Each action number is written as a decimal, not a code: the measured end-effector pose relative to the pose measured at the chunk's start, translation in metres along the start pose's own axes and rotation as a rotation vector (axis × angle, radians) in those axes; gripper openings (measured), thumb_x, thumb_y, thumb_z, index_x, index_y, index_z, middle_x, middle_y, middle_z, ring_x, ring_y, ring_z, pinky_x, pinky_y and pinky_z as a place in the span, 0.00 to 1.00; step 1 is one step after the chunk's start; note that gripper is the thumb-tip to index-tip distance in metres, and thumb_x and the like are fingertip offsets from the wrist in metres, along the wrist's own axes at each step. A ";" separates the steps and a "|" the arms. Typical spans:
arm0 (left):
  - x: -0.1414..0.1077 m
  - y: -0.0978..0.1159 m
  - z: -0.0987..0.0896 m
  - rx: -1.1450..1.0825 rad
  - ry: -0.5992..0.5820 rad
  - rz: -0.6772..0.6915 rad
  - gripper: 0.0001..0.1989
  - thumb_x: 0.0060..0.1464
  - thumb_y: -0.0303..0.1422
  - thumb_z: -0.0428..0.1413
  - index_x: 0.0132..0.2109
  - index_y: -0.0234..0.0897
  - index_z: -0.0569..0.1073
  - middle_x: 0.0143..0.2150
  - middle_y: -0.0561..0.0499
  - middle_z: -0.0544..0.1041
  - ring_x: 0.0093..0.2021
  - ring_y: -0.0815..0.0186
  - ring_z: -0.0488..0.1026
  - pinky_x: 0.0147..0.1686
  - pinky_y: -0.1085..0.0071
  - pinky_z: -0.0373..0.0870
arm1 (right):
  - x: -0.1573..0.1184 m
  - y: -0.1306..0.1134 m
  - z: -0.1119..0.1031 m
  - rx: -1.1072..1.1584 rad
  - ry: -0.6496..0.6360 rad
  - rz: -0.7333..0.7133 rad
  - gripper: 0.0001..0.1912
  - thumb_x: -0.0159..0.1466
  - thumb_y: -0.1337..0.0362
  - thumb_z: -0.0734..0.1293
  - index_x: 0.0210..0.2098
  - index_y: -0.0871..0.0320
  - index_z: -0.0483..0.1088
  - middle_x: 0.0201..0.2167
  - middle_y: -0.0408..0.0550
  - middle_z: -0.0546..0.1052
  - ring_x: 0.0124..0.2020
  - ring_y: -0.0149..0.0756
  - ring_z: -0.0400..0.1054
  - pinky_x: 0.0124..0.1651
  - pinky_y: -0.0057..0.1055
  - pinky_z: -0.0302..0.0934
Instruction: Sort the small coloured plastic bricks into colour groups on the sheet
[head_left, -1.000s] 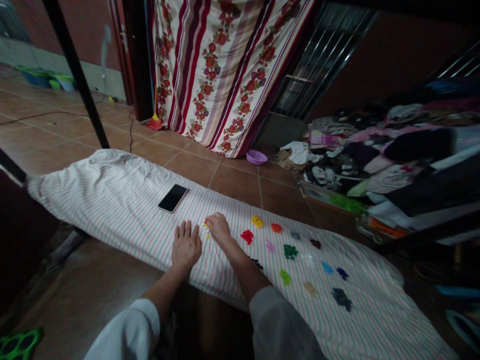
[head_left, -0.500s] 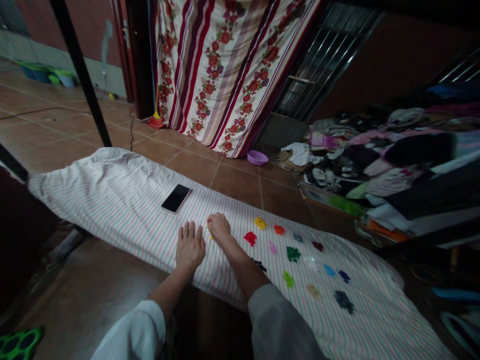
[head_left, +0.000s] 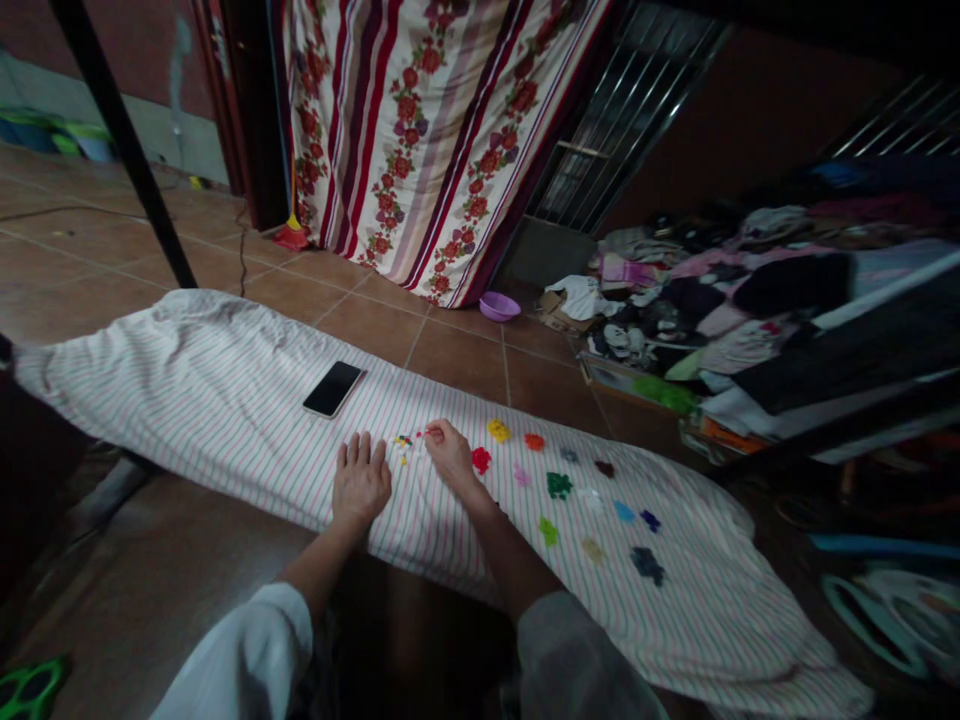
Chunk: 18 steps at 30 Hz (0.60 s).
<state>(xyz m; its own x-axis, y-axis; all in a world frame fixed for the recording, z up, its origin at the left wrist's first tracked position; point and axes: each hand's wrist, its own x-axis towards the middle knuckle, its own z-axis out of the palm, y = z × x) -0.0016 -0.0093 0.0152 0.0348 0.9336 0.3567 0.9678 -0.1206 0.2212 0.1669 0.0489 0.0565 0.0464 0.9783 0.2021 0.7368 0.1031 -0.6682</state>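
My left hand [head_left: 361, 480] lies flat on the striped cloth [head_left: 247, 420], fingers stretched out and holding nothing. Just beyond its fingertips is a little group of mixed small pieces [head_left: 403, 443], in red, yellow, white and dark tones. At the right of that group, my right hand [head_left: 451, 453] is closed in a pinch, with a tiny red piece [head_left: 429, 432] at its fingertips. Beside this hand sits a pile of red pieces [head_left: 481, 460]. Yellow pieces [head_left: 498, 431] and orange pieces [head_left: 534, 441] lie farther right. The kind of the pieces is too small to tell.
A phone [head_left: 334, 389] rests on the cloth to the left. More colour piles, including green pieces [head_left: 559, 486] and dark grey pieces [head_left: 647, 566], spread to the right. Beyond are a floral curtain [head_left: 442, 150], a purple basin [head_left: 499, 307] and heaped clothes [head_left: 720, 290].
My right hand has shifted slightly right of the mixed pieces, uncovering them, and a red bit now shows at its fingertips. My left hand stays flat. The whole view has shifted a little.
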 end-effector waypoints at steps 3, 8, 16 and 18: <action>-0.001 0.000 0.001 0.011 0.002 0.001 0.23 0.60 0.35 0.44 0.59 0.35 0.70 0.63 0.36 0.66 0.65 0.47 0.59 0.62 0.49 0.53 | -0.007 0.018 -0.029 0.006 0.050 0.066 0.09 0.57 0.64 0.62 0.35 0.56 0.71 0.31 0.44 0.78 0.32 0.33 0.71 0.38 0.28 0.63; -0.002 0.001 0.001 0.039 0.004 0.008 0.23 0.60 0.34 0.44 0.58 0.34 0.71 0.62 0.36 0.66 0.64 0.47 0.60 0.62 0.50 0.53 | -0.020 0.054 -0.069 0.014 0.101 0.128 0.11 0.56 0.61 0.61 0.34 0.57 0.73 0.28 0.45 0.78 0.31 0.34 0.72 0.37 0.29 0.63; -0.002 0.003 -0.001 0.011 0.000 0.001 0.23 0.60 0.34 0.43 0.58 0.35 0.71 0.62 0.37 0.67 0.64 0.49 0.60 0.62 0.51 0.52 | -0.035 0.095 -0.084 -0.081 0.114 0.194 0.15 0.55 0.63 0.60 0.35 0.56 0.76 0.30 0.46 0.80 0.32 0.38 0.72 0.38 0.31 0.63; -0.002 0.003 -0.001 0.003 0.003 -0.005 0.23 0.60 0.34 0.43 0.58 0.35 0.71 0.63 0.38 0.67 0.65 0.49 0.60 0.63 0.50 0.52 | -0.035 0.099 -0.084 -0.092 0.113 0.203 0.15 0.55 0.64 0.59 0.35 0.55 0.77 0.30 0.46 0.80 0.32 0.38 0.72 0.38 0.31 0.63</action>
<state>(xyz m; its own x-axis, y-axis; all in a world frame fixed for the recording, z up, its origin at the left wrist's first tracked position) 0.0013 -0.0122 0.0165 0.0289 0.9330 0.3586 0.9687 -0.1146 0.2202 0.2950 0.0095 0.0429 0.2704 0.9506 0.1526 0.7629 -0.1149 -0.6362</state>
